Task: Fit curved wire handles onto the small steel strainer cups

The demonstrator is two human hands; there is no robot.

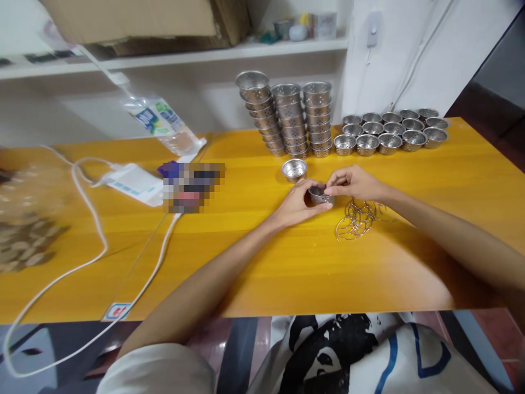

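Note:
A small perforated metal cup (321,198) is gripped by my left hand (298,203), its thumb and fingers curved around the sides. My right hand (351,184) reaches over the cup's rim from the right, fingertips pinched together at its edge. Whatever those fingertips hold is too small to make out. Just below my right hand lies a tangle of thin bent wire rings (356,220) on the table. Behind my left hand a single metal cup (294,170) sits on its own.
Stacked cups (293,117) stand at the back, beside rows of single cups (390,131). To the left are a plastic bottle (164,123), a white power bank (133,183), a white cable (92,208) and a bag of round pieces (27,241). A cardboard box (135,22) rests on the shelf.

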